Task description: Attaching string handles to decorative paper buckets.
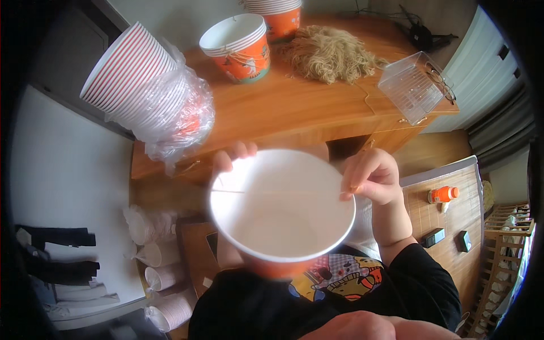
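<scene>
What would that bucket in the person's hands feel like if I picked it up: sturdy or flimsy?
The bucket is probably light for its size, as its walls look thin. It likely feels fairly stiff, since its rim looks smoothly round. Laid sideways, it may roll in a curve, because it tapers.

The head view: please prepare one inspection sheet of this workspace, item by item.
Surface: wooden desk, bearing bucket stacks and tangled twine.
Work things: paper bucket, white inside, orange outside; thin strand inside its left rim.
Clutter: clear box, eyeglasses at its edge; plastic-wrapped stack at left.
Hands: left hand grips the bucket's rim; right hand pinches near the opposite rim, anything between its fingers unclear.
Cables: thin dark lines near the wall, too small to tell.
Surroundings: grey curtain, orange bottle at right.
</scene>
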`<state>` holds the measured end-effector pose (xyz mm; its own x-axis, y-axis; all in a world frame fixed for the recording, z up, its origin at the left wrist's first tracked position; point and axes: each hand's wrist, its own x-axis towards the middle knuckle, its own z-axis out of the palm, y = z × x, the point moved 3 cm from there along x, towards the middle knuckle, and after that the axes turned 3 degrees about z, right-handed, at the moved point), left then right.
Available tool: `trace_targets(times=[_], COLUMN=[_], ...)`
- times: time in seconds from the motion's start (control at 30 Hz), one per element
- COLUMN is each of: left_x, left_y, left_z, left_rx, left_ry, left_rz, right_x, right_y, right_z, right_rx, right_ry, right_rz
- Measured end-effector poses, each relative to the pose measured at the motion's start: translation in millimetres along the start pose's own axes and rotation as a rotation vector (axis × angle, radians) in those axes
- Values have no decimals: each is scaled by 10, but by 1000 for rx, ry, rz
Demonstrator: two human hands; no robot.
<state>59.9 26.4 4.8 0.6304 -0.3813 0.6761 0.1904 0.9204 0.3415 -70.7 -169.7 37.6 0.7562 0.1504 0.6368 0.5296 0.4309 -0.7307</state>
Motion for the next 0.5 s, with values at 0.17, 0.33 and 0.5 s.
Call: trace_targets(times=[0.17, 0.33, 0.5], left_x=[98, 62, -152], left_y=[115, 336, -155], left_z=[143, -261, -48], left_rx=[405, 739, 673], left_ry=[604, 647, 546], left_rz=[32, 154, -168], right_x=[13, 24, 158], right_y=[-136, -329, -356], right_z=[41, 118, 176], right_rx=[-549, -1044, -1513], right_ry=[321, 502, 589], right_rz=[-179, -206, -109])
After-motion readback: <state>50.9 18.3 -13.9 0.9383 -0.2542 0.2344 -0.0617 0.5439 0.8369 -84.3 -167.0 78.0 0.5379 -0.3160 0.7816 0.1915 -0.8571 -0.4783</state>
